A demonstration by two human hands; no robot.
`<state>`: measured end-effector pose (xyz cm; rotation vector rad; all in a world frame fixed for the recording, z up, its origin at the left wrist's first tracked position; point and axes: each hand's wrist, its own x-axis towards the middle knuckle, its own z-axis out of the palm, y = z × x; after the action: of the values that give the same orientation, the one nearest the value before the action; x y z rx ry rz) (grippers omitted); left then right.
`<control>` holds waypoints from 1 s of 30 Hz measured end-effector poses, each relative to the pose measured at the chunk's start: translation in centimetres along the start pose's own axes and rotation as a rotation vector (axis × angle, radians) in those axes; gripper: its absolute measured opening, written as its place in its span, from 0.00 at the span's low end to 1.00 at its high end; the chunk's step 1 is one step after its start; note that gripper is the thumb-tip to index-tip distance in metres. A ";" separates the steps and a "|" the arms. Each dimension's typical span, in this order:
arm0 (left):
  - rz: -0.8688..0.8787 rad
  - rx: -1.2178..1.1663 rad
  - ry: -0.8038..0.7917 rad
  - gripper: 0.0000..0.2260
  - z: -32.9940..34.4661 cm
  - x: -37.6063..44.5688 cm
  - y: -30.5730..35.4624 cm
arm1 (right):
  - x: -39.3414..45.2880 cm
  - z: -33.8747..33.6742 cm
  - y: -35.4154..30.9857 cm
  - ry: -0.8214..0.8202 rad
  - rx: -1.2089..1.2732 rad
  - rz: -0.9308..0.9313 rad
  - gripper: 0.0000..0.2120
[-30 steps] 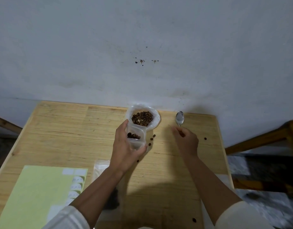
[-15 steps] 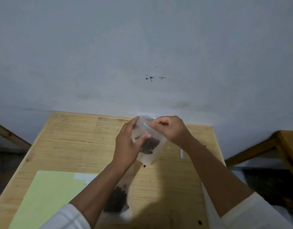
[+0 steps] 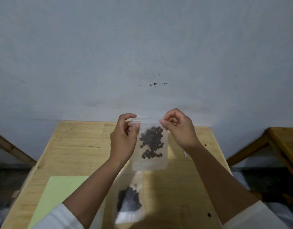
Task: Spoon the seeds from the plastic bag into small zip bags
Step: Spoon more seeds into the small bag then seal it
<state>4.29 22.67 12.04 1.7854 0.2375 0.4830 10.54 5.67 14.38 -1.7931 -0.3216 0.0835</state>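
A small clear zip bag (image 3: 150,146) with dark brown seeds inside hangs upright above the wooden table (image 3: 73,146). My left hand (image 3: 124,138) pinches its top left corner at the zip strip. My right hand (image 3: 178,129) pinches the top right corner. The bag stretches flat between both hands. A second zip bag (image 3: 129,202) with seeds lies flat on the table below, near my left forearm. The larger plastic bag of seeds is hidden behind the raised bag and my hands. Only the tip of the spoon handle (image 3: 185,154) shows beside my right wrist.
A pale green sheet (image 3: 58,195) lies at the table's near left. Loose seeds (image 3: 209,215) dot the right side of the table. A grey wall stands right behind the table. Wooden frames (image 3: 274,142) stand at the far right and left.
My right hand left the spoon and joined the left at the small bag. Both hands lifted the bag off the table and now hold it upright by its top corners.
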 end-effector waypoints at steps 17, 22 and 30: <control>-0.111 -0.095 -0.091 0.04 -3.1 -0.1 -0.8 | -1.6 3.6 -1.4 -0.068 0.023 0.109 0.04; -0.114 -0.048 -0.160 0.04 -3.5 -0.1 -1.0 | -1.8 4.6 -1.1 -0.110 0.055 0.160 0.03; -0.127 0.006 -0.142 0.04 -3.4 -0.5 -2.1 | -2.2 6.8 0.0 -0.051 0.184 0.226 0.05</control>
<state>2.53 25.98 10.59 1.7889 0.2508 0.2639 6.89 11.50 12.42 -1.6398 -0.1414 0.3097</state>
